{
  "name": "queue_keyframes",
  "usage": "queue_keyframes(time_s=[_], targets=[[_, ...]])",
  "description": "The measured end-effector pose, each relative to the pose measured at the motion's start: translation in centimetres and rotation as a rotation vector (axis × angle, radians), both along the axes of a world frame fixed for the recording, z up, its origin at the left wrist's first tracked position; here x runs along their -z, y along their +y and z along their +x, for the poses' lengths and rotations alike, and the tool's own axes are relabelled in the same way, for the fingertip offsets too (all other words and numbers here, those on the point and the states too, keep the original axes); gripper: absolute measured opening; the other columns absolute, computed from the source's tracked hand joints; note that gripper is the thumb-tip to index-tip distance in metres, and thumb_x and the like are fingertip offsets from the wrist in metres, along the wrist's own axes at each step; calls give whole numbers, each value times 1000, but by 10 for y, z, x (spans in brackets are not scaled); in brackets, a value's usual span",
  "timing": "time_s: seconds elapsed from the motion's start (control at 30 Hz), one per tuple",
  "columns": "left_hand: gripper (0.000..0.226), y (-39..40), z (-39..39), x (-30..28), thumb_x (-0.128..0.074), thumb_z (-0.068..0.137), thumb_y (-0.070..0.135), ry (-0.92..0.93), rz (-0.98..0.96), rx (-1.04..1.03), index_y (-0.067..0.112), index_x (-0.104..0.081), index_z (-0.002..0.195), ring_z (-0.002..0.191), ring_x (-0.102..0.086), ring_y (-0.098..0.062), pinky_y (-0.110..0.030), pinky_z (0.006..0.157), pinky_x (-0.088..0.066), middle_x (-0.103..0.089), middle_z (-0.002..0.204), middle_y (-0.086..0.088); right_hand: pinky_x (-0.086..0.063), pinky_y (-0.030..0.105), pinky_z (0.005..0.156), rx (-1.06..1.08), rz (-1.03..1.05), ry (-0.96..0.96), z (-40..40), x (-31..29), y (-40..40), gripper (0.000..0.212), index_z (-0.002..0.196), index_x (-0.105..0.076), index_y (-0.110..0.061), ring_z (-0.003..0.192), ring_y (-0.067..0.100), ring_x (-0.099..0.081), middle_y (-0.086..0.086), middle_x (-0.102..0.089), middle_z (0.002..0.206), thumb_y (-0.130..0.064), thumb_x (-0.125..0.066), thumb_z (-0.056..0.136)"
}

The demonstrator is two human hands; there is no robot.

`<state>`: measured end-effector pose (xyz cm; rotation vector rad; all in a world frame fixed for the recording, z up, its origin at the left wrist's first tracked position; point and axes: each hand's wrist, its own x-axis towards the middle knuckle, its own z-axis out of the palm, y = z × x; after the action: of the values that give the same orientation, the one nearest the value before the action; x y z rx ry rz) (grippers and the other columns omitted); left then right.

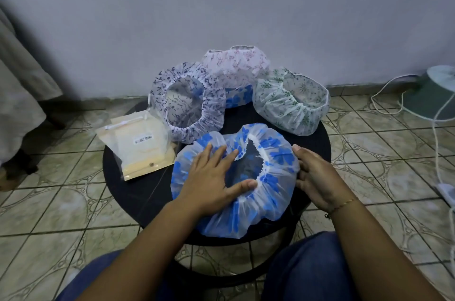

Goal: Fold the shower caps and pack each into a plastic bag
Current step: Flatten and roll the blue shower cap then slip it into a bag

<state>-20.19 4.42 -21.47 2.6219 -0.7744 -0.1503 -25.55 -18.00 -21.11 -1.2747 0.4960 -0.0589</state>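
Flattening blue-flowered shower cap, lower centre

Left hand (213, 178) flat, fingers spread, pressing blue-flowered shower cap (268, 192) on round black table (138, 189). Right hand (314, 172) relaxed, touching its right rim. Four other caps behind it, one mostly hidden. Plastic bags (138, 145) stacked centre left, count unclear.

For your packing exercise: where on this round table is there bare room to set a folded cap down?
Bare black table shows in the middle, bordered by the navy-print cap, green-print cap and blue cap. A second patch lies front left, between the plastic bags and the left hand. The back is crowded; the right hand takes the right edge.
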Motion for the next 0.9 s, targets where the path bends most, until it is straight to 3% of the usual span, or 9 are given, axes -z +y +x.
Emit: queue_keyframes(time_s=[0.1, 0.2, 0.3, 0.37, 0.5, 0.67, 0.73, 0.83, 0.9], targets=[[120, -4, 2, 11, 0, 45, 101, 7, 65, -58, 42, -1, 149, 142, 26, -15, -42, 115, 14, 11, 159, 6, -51, 30, 63, -39, -11, 28, -6, 2, -3, 47, 126, -52, -2, 81, 19, -67, 8, -70, 100, -32, -59, 90], [119, -8, 1, 17, -7, 47, 101, 10, 70, -113, 41, 1, 150, 140, 31, -18, -45, 114, 17, 15, 159, 6, -37, 24, 43, -166, -188, 145, -10, -2, -6, 46, 113, -61, -5, 56, 16, -57, 8, -69, 83, -41, -64, 84], [116, -10, -1, 20, -13, 52, 99, 4, 73, -158, 40, 0, 150, 139, 34, -19, -44, 113, 18, 15, 159, 5, -38, 23, 39, -272, -231, 195, -13, -5, -6, 62, 111, -58, -12, 56, 16, -53, 12, -68, 90, -47, -76, 62], [115, -9, -1, 22, -13, 52, 99, 1, 75, -175, 40, 1, 150, 138, 34, -19, -45, 114, 18, 16, 159, 5, -40, 23, 38, -284, -221, 200, -14, -2, -8, 66, 114, -54, -16, 56, 16, -54, 13, -67, 93, -34, -81, 57], [117, -7, -1, 24, -12, 50, 99, -21, 88, -149, 42, 4, 150, 138, 34, -19, -45, 113, 18, 18, 158, 5, -32, 18, 32, -150, -155, 174, -11, 4, -13, 69, 130, -43, -12, 60, 21, -51, 20, -67, 97, 7, -73, 71], [119, -3, 5, 24, -7, 47, 101, -55, 113, -105, 41, 6, 149, 139, 34, -18, -46, 110, 23, 20, 158, 5, -35, 20, 32, -50, -225, 166, -8, 4, -15, 84, 141, -33, -13, 59, 20, -50, 16, -66, 90, 6, -74, 71], [116, -4, 2, 21, -8, 52, 99, -110, 41, -72, 38, -8, 151, 144, 20, -17, -46, 114, 15, 5, 160, 5, -38, 23, 37, -58, -257, 163, -9, 2, -13, 83, 141, -32, -15, 56, 19, -50, 12, -66, 87, -6, -77, 72], [94, -3, -6, 19, -19, 70, 92, -252, -176, 32, 34, -45, 139, 136, -30, -16, -44, 112, -20, -42, 144, 7, -47, 31, 51, -51, -226, 145, -12, -1, -11, 81, 143, -30, -17, 68, 21, -59, 7, -64, 100, -23, -75, 77], [93, -2, -8, 18, -16, 66, 94, -131, -119, 140, 43, -37, 141, 139, -25, -12, -42, 113, -18, -37, 147, 14, -54, 39, 67, -52, -185, 117, -14, -1, -9, 80, 145, -28, -18, 87, 23, -65, 3, -63, 103, -22, -73, 79]])
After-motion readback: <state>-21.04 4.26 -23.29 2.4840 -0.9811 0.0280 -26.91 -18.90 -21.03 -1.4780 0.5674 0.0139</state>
